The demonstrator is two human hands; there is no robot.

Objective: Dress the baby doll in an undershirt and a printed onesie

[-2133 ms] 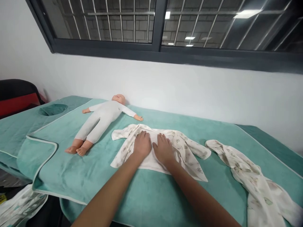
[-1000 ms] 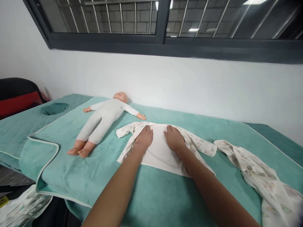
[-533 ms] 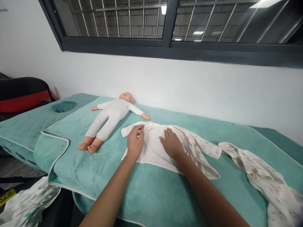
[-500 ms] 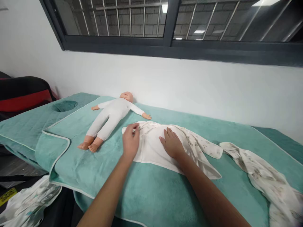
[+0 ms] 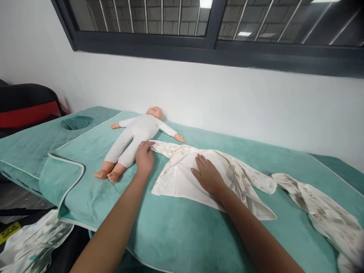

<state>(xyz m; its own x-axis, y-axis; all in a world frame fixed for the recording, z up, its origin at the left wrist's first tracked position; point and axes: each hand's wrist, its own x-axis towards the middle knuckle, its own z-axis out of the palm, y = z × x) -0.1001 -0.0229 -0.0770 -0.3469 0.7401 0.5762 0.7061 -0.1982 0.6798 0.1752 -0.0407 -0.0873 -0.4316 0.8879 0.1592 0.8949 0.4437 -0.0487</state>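
left of and beyond a small white cotton top with a faint print (image 5: 182,180), a baby doll with a white fabric body (image 5: 143,127) lies on its back. at the top's left end, the person's left hand (image 5: 145,157) appears to pinch the sleeve end (image 5: 153,144). the top lies opened on the green plush cover (image 5: 182,231); that side looks drawn out and flat, so the spreading seems partly done. the right hand (image 5: 209,174) presses flat on the top's middle, thumb apart. right of it, the top's front panel (image 5: 245,185) is bunched, seemingly left to smooth. beyond the top's right sleeve lies a rumpled printed white cloth garment (image 5: 321,208).
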